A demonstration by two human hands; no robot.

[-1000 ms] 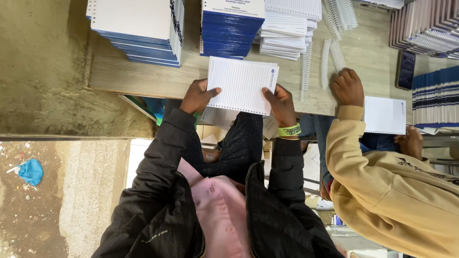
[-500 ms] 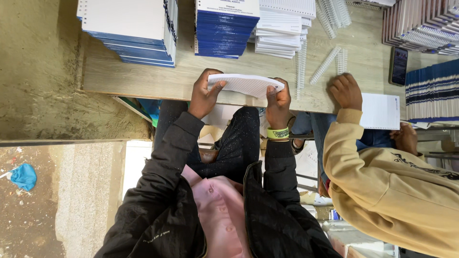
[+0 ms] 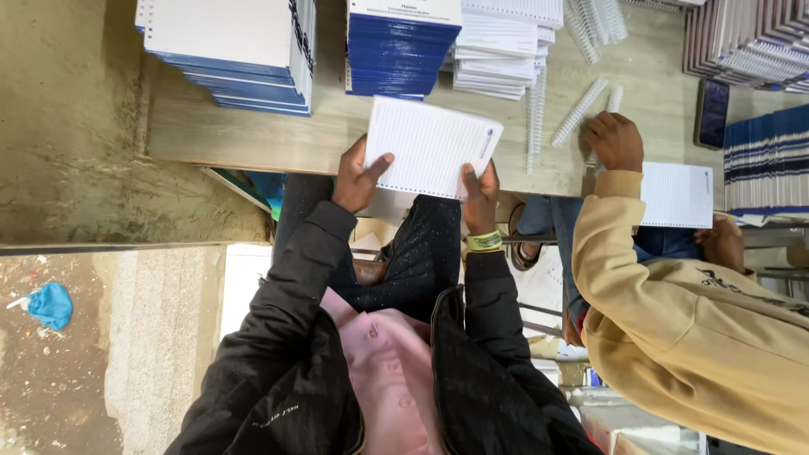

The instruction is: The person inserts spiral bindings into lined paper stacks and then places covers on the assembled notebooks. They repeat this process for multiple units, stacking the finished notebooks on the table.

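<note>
Both hands, left hand [image 3: 358, 179] and right hand [image 3: 479, 192], pinch a white lined punched paper block [image 3: 430, 145] at the wooden tabletop [image 3: 253, 139] near edge. Looks unbound so far; white plastic spiral coils [image 3: 578, 113] lie nearby.

Ruled sheets [image 3: 431, 145] on table [image 3: 253, 139], before book stacks [image 3: 403, 46]

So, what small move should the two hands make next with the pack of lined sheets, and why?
Probably lay the pack of lined sheets flat on the table and square it. The left hand and right hand grip only its near edge, and it sits skewed, partly past the table's edge. White spiral coils lie just to its right.
</note>
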